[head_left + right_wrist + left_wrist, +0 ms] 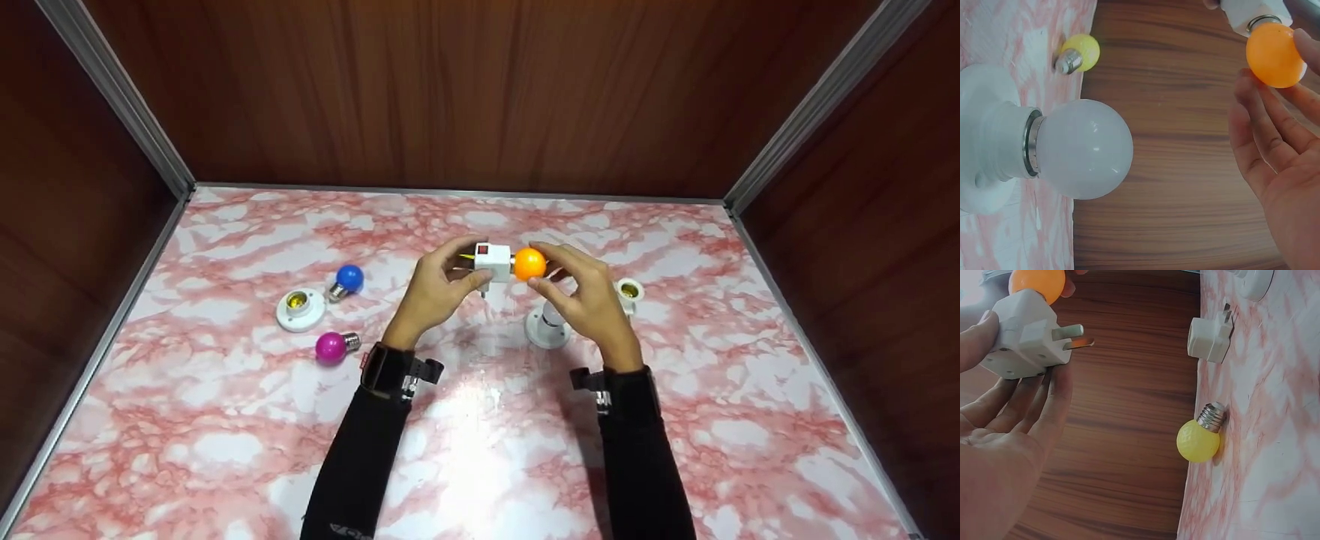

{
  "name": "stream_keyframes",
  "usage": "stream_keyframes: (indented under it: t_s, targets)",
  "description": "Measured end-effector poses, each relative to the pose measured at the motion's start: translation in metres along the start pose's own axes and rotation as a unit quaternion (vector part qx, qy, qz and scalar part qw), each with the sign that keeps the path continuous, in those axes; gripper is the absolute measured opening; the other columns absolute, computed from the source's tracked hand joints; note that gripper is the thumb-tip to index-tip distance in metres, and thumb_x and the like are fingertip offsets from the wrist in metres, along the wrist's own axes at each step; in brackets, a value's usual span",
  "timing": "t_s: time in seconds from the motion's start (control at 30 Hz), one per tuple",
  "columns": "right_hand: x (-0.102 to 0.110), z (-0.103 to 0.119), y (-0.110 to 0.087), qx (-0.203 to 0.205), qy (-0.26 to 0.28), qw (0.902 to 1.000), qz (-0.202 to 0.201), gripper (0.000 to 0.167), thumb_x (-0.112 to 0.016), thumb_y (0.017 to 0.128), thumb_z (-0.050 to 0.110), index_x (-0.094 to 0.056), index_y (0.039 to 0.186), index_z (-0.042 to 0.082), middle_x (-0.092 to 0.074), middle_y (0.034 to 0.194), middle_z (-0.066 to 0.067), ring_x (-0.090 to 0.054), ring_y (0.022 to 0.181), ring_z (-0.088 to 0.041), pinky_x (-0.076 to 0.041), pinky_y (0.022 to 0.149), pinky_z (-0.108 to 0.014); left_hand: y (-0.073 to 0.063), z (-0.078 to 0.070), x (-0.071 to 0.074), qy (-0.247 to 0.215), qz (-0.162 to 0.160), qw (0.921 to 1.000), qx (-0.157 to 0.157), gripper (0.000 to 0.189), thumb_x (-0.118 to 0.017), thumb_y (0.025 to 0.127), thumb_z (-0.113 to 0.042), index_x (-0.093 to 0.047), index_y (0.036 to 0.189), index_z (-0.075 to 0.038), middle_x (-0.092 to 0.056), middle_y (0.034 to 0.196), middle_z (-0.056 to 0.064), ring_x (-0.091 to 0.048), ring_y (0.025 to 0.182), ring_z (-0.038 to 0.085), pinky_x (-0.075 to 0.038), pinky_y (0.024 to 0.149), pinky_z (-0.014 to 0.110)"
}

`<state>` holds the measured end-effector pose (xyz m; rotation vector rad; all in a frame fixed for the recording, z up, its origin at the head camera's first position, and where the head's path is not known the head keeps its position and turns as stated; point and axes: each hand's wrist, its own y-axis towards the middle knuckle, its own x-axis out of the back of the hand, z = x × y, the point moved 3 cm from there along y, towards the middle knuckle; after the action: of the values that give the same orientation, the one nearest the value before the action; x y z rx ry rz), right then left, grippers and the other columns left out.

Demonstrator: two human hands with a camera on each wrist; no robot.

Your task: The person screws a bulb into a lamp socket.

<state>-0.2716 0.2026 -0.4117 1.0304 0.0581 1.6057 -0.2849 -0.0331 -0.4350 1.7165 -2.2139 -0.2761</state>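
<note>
Above the table, my left hand (439,286) grips a white plug-in lamp socket (493,262) between thumb and fingers. A red switch shows on its top, and metal prongs (1069,333) stick out of its side. My right hand (591,300) pinches an orange light bulb (530,265) by its globe. The bulb's metal base points into the socket's mouth; only a little of that base shows, so how deep it sits I cannot tell. Below my right hand, a white bulb (1086,149) stands in a round white lamp holder (546,334), partly hidden in the head view.
On the left lie a blue bulb (349,277), a magenta bulb (331,349) and a round lamp holder (300,309) with an open mouth. Another plug-in socket (630,291) sits at the right. A yellow bulb (1199,440) lies beyond my left hand. Wood-grain panels (480,97) wall the table.
</note>
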Motion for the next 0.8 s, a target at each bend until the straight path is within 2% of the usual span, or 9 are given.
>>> stream_keyframes:
  t_s: [0.13, 0.3, 0.43, 0.57, 0.67, 0.8]
  targets:
    - [0.0002, 0.0013, 0.0009, 0.005, 0.003, 1.0, -0.001, 0.056, -0.086, 0.09, 0.017, -0.068, 0.143, 0.009, -0.077, 0.123, -0.01, -0.074, 0.1, -0.02, -0.066, 0.087, -0.035, 0.0002, -0.0008, -0.0004, 0.004, -0.001, 1.0, 0.002, 0.05, -0.073, 0.101, -0.011, -0.059, 0.148, -0.001, -0.069, 0.133, 0.023, -0.072, 0.118, 0.032, -0.063, 0.104, 0.032]
    - [-0.0006, 0.0026, 0.0018, 0.022, 0.022, 0.9993, -0.018, 0.068, -0.091, 0.083, 0.007, -0.065, 0.145, 0.011, -0.073, 0.132, -0.01, -0.074, 0.109, -0.023, -0.067, 0.09, -0.037, -0.0002, -0.0014, -0.0011, 0.002, -0.001, 1.0, 0.002, 0.05, -0.071, 0.101, -0.01, -0.058, 0.148, 0.0, -0.069, 0.133, 0.025, -0.073, 0.116, 0.033, -0.064, 0.103, 0.034]
    - [-0.0004, 0.0047, 0.0022, 0.049, 0.028, 0.9977, -0.038, 0.06, -0.091, 0.082, 0.005, -0.069, 0.138, 0.009, -0.072, 0.135, -0.01, -0.074, 0.112, -0.024, -0.067, 0.091, -0.041, -0.0005, -0.0012, -0.0015, -0.001, 0.001, 1.0, 0.003, 0.05, -0.071, 0.101, -0.01, -0.058, 0.149, 0.0, -0.069, 0.132, 0.025, -0.072, 0.116, 0.035, -0.064, 0.101, 0.03]
    - [-0.0005, 0.0064, 0.0027, 0.063, 0.027, 0.9966, -0.046, 0.047, -0.09, 0.083, 0.004, -0.074, 0.127, 0.008, -0.074, 0.129, -0.01, -0.072, 0.11, -0.024, -0.066, 0.091, -0.032, -0.0008, -0.0019, -0.0014, -0.004, 0.005, 1.0, 0.003, 0.05, -0.072, 0.101, -0.01, -0.058, 0.149, 0.0, -0.069, 0.132, 0.024, -0.072, 0.116, 0.035, -0.064, 0.099, 0.028]
    - [-0.0004, 0.006, 0.0024, 0.059, 0.028, 0.9969, -0.044, 0.044, -0.089, 0.084, 0.005, -0.075, 0.125, 0.008, -0.075, 0.125, -0.01, -0.072, 0.109, -0.024, -0.064, 0.093, -0.026, -0.0007, -0.0023, -0.0013, -0.007, 0.007, 1.0, 0.001, 0.05, -0.073, 0.1, -0.009, -0.058, 0.148, 0.001, -0.069, 0.132, 0.024, -0.072, 0.117, 0.035, -0.063, 0.1, 0.028]
    - [0.0001, 0.0045, 0.0009, 0.047, 0.024, 0.998, -0.034, 0.046, -0.09, 0.085, 0.01, -0.073, 0.128, 0.007, -0.075, 0.125, -0.01, -0.073, 0.109, -0.023, -0.065, 0.094, -0.027, -0.0006, -0.0018, -0.001, -0.013, 0.009, 0.9999, -0.003, 0.05, -0.074, 0.099, -0.007, -0.059, 0.146, 0.002, -0.068, 0.133, 0.026, -0.072, 0.118, 0.036, -0.063, 0.101, 0.027]
